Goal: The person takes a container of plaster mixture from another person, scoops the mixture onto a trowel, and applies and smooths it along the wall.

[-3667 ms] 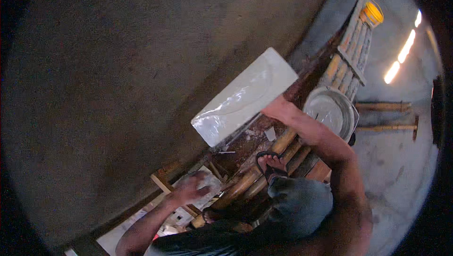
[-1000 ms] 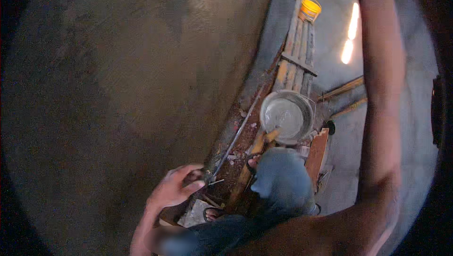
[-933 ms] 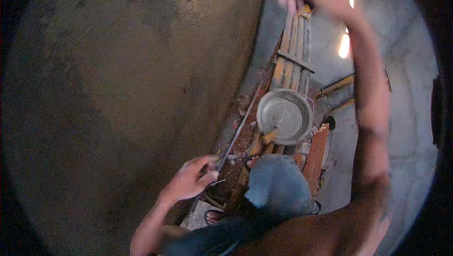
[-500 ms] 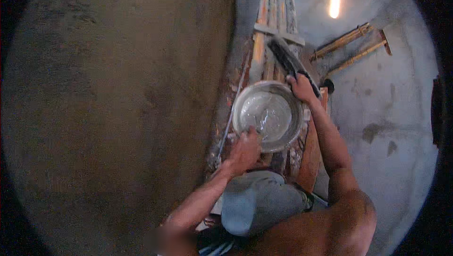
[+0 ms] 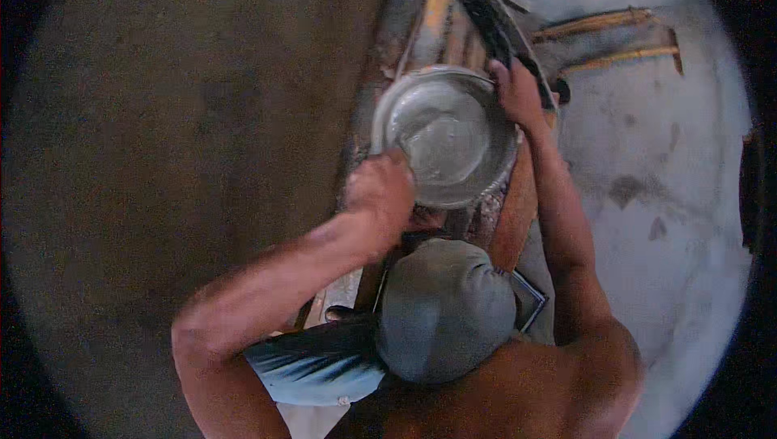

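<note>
A round metal basin (image 5: 486, 176) holds a pale grey, wet, shiny mix (image 5: 453, 144). My left hand (image 5: 380, 186) is closed at the basin's near left rim, slightly blurred. Its fingertips are hidden, so I cannot tell whether it grips the rim or a small tool. My right hand (image 5: 520, 99), beyond the basin's right rim, is wrapped around a long, dark, flat float-like tool (image 5: 490, 22). The tool is tilted, with its far end pointing up and left over the planks.
A large brown-grey plastered-looking surface (image 5: 194, 115) fills the left. Worn planks (image 5: 453, 30) run away beneath the basin. A yellowish wooden frame (image 5: 615, 42) lies at right on the grey floor (image 5: 647, 139). A rounded grey cloth shape (image 5: 445, 309) is close below the basin.
My left hand has moved from over the mix to the basin's left rim, its elbow swinging out. The basin and dark tool appear higher in view as the view shifted.
</note>
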A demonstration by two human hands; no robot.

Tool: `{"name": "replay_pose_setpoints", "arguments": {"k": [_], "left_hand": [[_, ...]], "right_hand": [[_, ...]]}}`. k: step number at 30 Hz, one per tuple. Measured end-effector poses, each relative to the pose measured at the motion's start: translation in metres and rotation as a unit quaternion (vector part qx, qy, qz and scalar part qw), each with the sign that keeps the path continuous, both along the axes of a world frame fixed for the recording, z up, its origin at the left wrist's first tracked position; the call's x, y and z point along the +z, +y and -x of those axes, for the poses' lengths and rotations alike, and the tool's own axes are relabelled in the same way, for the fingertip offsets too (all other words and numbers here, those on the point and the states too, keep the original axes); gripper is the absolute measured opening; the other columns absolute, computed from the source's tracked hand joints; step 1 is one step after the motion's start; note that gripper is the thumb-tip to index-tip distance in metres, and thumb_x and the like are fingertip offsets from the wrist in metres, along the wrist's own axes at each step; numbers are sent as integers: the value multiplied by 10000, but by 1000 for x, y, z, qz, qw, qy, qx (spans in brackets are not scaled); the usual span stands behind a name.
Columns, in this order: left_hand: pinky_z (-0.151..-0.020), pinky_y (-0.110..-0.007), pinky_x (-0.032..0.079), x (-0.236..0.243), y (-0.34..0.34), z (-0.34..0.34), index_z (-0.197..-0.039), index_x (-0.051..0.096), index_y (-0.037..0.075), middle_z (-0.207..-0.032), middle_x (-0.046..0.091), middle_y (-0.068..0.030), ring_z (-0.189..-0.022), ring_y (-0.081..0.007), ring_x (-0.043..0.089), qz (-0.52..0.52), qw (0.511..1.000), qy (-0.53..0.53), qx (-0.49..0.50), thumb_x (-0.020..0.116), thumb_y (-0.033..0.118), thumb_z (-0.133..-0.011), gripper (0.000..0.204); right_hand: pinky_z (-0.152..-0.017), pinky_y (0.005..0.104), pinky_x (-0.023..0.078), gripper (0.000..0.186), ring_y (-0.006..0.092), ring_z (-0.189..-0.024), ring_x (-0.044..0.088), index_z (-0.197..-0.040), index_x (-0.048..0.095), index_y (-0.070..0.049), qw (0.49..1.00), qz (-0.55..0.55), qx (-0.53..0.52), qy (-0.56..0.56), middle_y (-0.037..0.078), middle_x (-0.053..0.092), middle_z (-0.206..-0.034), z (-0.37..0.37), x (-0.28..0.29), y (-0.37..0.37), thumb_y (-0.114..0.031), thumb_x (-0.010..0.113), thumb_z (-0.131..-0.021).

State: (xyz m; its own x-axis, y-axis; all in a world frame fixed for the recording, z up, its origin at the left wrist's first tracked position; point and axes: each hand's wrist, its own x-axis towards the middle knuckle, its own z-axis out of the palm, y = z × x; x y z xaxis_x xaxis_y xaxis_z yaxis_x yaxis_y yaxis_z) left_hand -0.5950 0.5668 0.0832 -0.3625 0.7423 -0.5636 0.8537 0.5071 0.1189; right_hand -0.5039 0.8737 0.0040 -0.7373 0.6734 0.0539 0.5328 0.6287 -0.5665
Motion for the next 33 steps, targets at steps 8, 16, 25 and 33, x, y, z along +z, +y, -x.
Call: {"name": "replay_pose_setpoints", "arguments": {"k": [8, 16, 25, 33], "left_hand": [[-692, -425, 593, 24, -13, 27, -984, 675, -11, -797, 713, -166, -624, -270, 719, -22, 933, -335, 132, 573, 234, -959, 266], [-861, -510, 511, -18, -59, 13, -1204, 658, 16, -1010, 687, -274, -963, -459, 649, -142, 888, -382, 213, 608, 462, -965, 508], [-742, -459, 540, 19, -62, 13, -1076, 639, -21, -777, 683, -221, -799, -374, 712, -225, 886, -351, 203, 633, 392, -951, 432], [-603, -405, 522, 41, -77, 8, -1095, 649, 26, -800, 675, -186, -681, -377, 669, -324, 905, -237, 140, 717, 330, -917, 359]], "right_hand": [[-695, 375, 497, 364, 180, -752, 650, -1001, 615, 18, 980, 130, -32, 148, 91, 688, -812, -6, 29, -2, -340, 557, -1037], [-708, 366, 500, 332, 211, -747, 637, -1062, 626, 7, 988, 3, -79, 129, 146, 690, -866, -53, 129, -5, -315, 552, -1032], [-958, 525, 455, 325, 429, -1100, 596, -1189, 636, -18, 951, -152, 200, -178, 239, 630, -1164, -132, 130, -104, -168, 628, -901], [-1025, 568, 404, 388, 452, -1161, 555, -1180, 650, -42, 963, -153, 155, -161, 232, 614, -1203, -135, 72, -105, -176, 675, -816]]}}
